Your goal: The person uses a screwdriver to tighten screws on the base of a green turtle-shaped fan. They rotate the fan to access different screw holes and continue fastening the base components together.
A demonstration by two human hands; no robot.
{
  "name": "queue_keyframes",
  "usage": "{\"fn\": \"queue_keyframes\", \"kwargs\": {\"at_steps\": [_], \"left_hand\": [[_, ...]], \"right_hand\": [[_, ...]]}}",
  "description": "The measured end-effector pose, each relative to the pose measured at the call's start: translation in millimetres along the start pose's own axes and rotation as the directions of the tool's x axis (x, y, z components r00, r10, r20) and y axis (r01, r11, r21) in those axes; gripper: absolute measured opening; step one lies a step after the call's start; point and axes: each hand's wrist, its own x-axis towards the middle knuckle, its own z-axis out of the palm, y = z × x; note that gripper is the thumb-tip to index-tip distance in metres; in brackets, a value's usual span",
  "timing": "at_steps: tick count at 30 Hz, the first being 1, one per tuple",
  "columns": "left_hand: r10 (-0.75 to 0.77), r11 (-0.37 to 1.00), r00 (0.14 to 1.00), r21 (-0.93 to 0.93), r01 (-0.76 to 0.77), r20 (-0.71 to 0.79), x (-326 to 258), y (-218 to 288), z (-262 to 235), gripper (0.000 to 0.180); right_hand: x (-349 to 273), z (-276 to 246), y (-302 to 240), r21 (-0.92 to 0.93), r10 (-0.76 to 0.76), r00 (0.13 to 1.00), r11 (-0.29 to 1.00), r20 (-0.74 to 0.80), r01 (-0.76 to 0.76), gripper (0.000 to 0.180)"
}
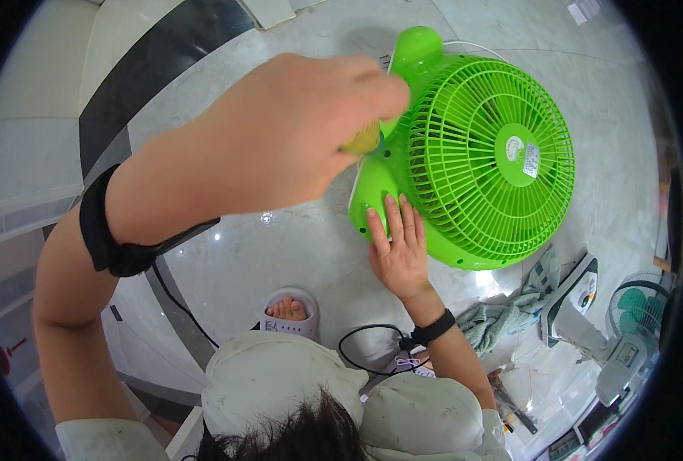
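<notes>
A bright green fan [464,154] lies on the floor with its round slatted grille facing up. My left hand [303,131], slightly blurred, reaches across from the left and is closed around a screwdriver with a yellow handle [363,139]. The handle's end points at the fan's left side, by small dark holes in the housing; its tip is hidden. Lying flat with fingers spread, my right hand [403,250] rests on the lower left part of the housing. Both wrists wear black straps.
A grey-green cloth [495,319] lies crumpled right of my right arm. Beyond it stand a white device with a flat base [572,307] and a smaller fan with green blades [637,311]. Black cables [372,329] hang near my legs. A white cord [476,48] runs behind the green fan.
</notes>
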Motion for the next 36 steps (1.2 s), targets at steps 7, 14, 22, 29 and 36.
{"fn": "queue_keyframes", "kwargs": {"at_steps": [7, 14, 22, 29, 36], "left_hand": [[-0.048, 0.992, 0.972, 0.1, 0.072, -0.229, -4.1, 4.5, 12.1, 0.033], [-0.127, 0.951, 0.943, 0.232, 0.204, -0.307, 5.3, 20.1, 2.4, 0.028], [-0.346, 0.927, 0.805, -0.044, 0.372, -0.483, -31.5, -3.3, -35.2, 0.03], [-0.955, 0.211, 0.264, -0.934, 0.29, -0.134, -108.4, -69.4, 23.0, 0.018], [-0.991, 0.046, 0.134, -0.966, 0.253, -0.012, -162.5, -96.9, 157.0, 0.022]], "right_hand": [[0.1, -1.0, 0.3, -0.009, -0.004, 1.0, 1.0, 0.013, 0.004, 0.075], [1.4, -7.9, -1.2, 0.003, 0.012, 0.997, 1.0, 0.077, -0.013, 0.074], [3.1, -8.7, -0.7, 0.028, 0.021, 0.998, 0.999, 0.063, -0.022, 0.072], [3.5, -9.3, -1.2, 0.048, 0.008, 0.999, 0.999, 0.037, -0.009, 0.073], [1.4, -9.7, -0.4, 0.05, 0.014, 0.998, 0.999, 0.061, -0.017, 0.073]]}}
